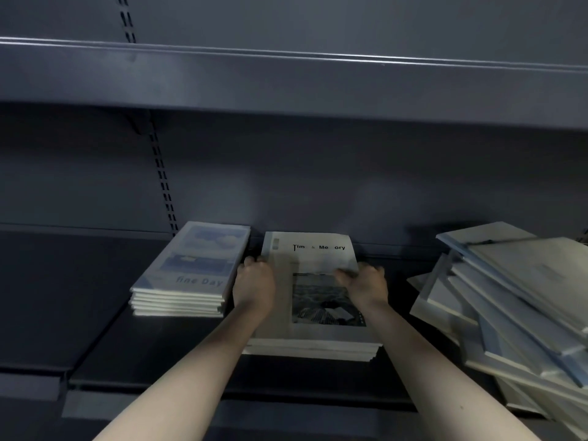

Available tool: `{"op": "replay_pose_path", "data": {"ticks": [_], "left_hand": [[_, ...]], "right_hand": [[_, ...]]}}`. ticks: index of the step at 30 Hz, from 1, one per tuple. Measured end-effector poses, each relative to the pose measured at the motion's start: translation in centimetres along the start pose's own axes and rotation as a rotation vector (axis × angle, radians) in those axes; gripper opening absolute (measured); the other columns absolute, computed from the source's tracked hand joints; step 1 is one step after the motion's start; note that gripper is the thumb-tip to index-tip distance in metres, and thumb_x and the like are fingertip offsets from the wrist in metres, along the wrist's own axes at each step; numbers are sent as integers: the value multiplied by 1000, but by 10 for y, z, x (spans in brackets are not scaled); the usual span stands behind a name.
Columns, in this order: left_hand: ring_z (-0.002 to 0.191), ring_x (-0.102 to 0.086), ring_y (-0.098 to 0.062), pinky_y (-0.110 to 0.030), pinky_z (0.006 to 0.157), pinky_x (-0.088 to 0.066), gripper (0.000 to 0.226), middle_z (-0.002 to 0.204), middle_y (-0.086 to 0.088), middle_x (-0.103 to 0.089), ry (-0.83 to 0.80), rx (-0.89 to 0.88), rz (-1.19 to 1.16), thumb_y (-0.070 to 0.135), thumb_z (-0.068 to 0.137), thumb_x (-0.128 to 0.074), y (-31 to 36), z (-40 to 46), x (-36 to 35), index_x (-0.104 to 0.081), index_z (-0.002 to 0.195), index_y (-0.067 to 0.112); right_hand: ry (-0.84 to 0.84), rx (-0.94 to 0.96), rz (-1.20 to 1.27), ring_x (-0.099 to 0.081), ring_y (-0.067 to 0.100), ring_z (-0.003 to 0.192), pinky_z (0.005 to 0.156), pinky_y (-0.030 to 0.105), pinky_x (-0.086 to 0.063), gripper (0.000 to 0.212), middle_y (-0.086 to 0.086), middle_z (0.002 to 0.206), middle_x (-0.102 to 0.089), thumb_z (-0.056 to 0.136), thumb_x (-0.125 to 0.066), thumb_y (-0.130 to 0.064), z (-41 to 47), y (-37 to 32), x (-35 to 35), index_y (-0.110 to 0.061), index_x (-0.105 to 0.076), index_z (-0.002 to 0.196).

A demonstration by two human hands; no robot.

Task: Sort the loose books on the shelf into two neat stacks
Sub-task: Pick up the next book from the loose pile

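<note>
Both hands, left hand (254, 281) and right hand (366, 283), have fingers curled on the top book (313, 272); I should square its edges with the stack (311, 348) before letting go.

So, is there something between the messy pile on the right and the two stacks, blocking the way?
Nothing visible: bare shelf separates the loose pile from the middle stack, which both hands hold.
</note>
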State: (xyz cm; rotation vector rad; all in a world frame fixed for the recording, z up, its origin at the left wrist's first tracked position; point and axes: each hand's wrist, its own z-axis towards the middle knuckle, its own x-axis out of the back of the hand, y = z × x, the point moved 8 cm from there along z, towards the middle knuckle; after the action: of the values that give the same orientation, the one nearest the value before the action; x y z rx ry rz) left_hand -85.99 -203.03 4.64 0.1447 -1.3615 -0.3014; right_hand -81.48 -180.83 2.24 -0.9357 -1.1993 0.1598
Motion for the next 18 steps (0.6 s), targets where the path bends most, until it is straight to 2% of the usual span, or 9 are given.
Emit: {"op": "replay_pose_path", "data": {"ticks": [10, 14, 18], "left_hand": [[119, -50, -31, -37, 93, -44, 37, 129, -19, -49, -83, -3, -31, -5, 93, -33, 0, -6, 4, -51, 125, -2], [121, -46, -30, -37, 94, -43, 33, 132, -17, -44, -99, -45, -67, 10, 99, -36, 6, -16, 12, -47, 128, -1], [127, -40, -31, -39, 101, -40, 43, 138, -15, -40, -104, -119, -107, 28, 99, -42, 8, -21, 24, -40, 134, 4]], "right_hand": [[-38, -18, -60, -48, 36, 117, 98, 40, -44, 50, 19, 129, -45, 91, -58, -43, -13, -7, 10, -3, -56, 121], [-62, 14, -97, -50, 35, 117, 96, 41, -45, 50, 18, 130, -46, 93, -52, -44, -22, -10, 19, -6, -54, 125], [-83, 47, -162, -50, 32, 118, 94, 40, -47, 53, 15, 133, -43, 93, -51, -47, -34, -17, 30, -9, -48, 129]]}}
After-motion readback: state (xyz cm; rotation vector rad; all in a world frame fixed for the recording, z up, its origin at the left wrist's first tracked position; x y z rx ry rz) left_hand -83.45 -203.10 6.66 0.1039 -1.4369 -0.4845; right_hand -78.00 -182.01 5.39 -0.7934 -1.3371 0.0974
